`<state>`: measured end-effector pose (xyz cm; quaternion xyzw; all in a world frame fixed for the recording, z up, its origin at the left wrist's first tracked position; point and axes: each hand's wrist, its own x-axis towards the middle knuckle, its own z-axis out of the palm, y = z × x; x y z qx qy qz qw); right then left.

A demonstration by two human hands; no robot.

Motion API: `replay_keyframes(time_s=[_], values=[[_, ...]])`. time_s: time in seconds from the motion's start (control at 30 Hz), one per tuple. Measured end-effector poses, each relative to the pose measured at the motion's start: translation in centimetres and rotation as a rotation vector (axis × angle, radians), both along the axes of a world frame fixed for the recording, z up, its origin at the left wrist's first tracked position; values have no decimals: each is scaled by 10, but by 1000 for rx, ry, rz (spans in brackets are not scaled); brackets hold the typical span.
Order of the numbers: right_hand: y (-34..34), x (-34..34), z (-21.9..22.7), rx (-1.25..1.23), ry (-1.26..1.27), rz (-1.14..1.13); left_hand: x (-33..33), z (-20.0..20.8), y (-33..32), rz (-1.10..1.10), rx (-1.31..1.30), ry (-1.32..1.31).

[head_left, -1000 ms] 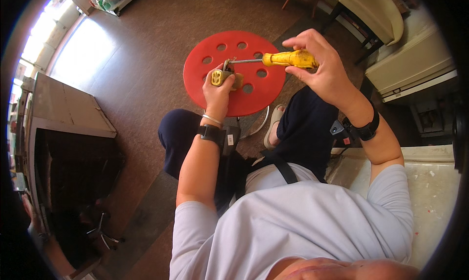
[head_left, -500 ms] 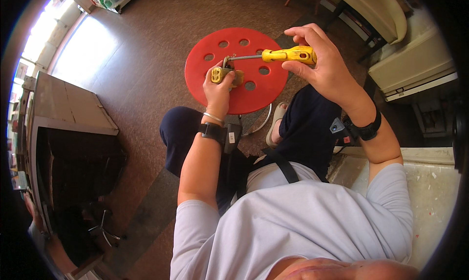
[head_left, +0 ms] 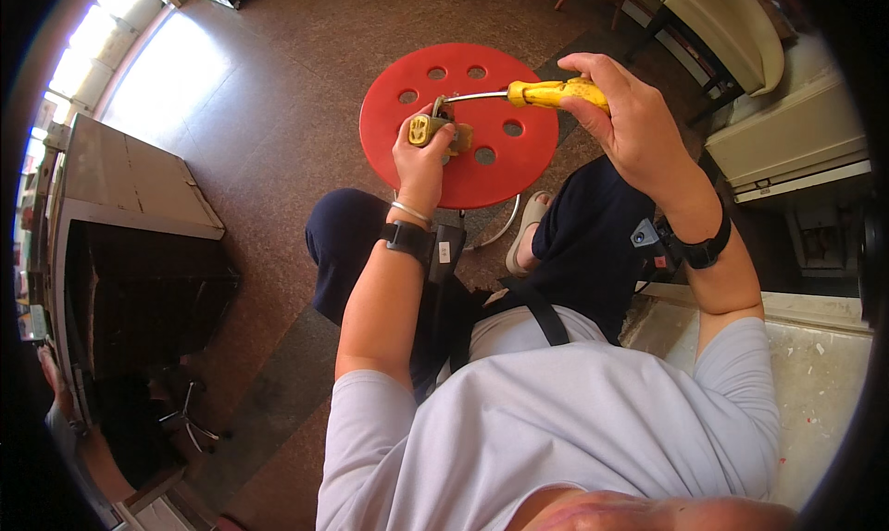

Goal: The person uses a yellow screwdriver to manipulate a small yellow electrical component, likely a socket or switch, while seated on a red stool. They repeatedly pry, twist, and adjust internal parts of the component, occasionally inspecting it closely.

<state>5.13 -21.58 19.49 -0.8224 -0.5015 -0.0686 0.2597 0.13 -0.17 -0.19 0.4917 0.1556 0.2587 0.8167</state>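
In my left hand is a small block with a yellow, oval, recessed end; its exact kind I cannot make out. My left hand is closed around it, over the red round stool. My right hand grips a screwdriver by its yellow handle, thumb below and fingers above. The metal shaft points left and its tip meets the upper side of the block, by a small metal piece. A tan patch shows on the stool beside my left thumb, partly hidden.
The stool top has several round holes and stands just beyond my knees. A cabinet is at the left, a cream chair at the far right. A pale panel-fronted unit stands below that chair. My sandalled foot rests beside the stool.
The screwdriver has tilted a little, its handle end lower, and my right hand has turned with it. Both hands and the stool appear slightly further right as the view has shifted.
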Motion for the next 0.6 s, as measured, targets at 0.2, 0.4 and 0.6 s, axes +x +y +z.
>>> replay_keyframes(time_s=[0.2,0.4,0.6], values=[[2,1,0,118,16,125,1,-2,1,-4,63,25],[5,3,-6,90,-168,61,-1,0,3,-16,-35,29],[12,-3,-5,129,-200,-38,-1,1,0,-2,53,10]])
